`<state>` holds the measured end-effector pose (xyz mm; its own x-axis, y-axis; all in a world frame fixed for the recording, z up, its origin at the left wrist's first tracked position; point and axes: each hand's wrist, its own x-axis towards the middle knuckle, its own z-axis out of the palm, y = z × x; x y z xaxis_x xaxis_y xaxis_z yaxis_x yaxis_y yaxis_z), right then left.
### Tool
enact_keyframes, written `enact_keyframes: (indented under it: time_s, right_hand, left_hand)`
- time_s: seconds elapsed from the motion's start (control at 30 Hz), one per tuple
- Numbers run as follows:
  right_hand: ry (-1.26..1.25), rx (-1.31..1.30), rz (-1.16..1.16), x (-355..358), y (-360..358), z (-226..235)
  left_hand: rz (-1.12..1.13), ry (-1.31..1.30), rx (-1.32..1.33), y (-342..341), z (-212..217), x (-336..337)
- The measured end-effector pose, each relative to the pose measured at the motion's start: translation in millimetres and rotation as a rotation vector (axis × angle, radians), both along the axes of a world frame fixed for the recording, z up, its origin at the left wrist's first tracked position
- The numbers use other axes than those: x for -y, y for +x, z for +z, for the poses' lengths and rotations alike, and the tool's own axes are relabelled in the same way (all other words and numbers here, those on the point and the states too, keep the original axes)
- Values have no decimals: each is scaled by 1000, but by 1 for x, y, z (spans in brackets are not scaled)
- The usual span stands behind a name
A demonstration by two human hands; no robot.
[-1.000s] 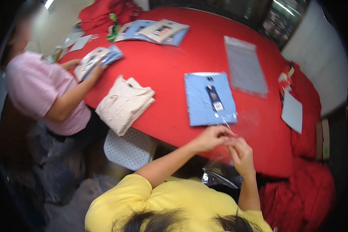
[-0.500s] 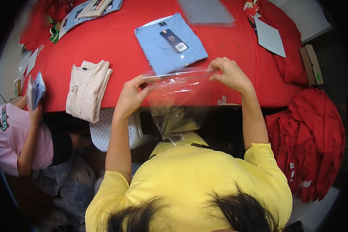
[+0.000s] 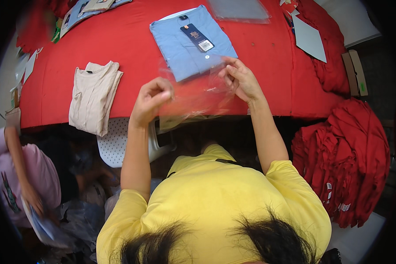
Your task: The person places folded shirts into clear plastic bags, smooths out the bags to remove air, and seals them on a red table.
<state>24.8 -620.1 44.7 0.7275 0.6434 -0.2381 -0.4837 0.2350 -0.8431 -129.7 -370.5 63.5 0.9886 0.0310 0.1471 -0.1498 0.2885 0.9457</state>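
Note:
My left hand (image 3: pixel 150 102), its fingers curled toward the thumb, holds the left side of a clear plastic bag (image 3: pixel 193 100). My right hand (image 3: pixel 243 82) grips the bag's right side between thumb and fingers. Blurred by motion, the bag spreads between both hands at the table's near edge. Its upper part overlaps the lower end of a folded light blue shirt (image 3: pixel 176 48), which lies flat just beyond. On that shirt is a dark hang tag (image 3: pixel 197 37). To the left of my left hand lies a folded beige shirt (image 3: pixel 92 99), hanging slightly over the edge.
A red cloth covers the table (image 3: pixel 132 39). Clear bags (image 3: pixel 240 9) lie at the back; packed shirts (image 3: pixel 77 17) sit back left. A red garment pile (image 3: pixel 343 163) stands right, a white stool (image 3: pixel 114 143) below the edge. Left, a person (image 3: pixel 35 171) handles a blue package.
The bag has swung up and away from my lap, toward the blue shirt. My right hand has shifted left and nearer. The person on the left has lowered a package toward the floor.

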Motion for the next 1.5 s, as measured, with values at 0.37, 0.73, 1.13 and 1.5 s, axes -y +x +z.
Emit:
enact_keyframes:
  time_s: [0.37,0.73,1.13,1.5]
  right_hand:
    - [-465,681,-804,-28,34,-54]
    - [-4,151,-356,-15,101,-54]
    - [-425,638,372,-7,164,14]
    - [-315,552,364,-37,176,5]
  left_hand:
    - [606,497,-302,76,-73,-12]
    - [397,194,-389,90,-55,-22]
    - [489,547,-354,84,-50,-22]
    - [453,519,-422,88,-26,-13]
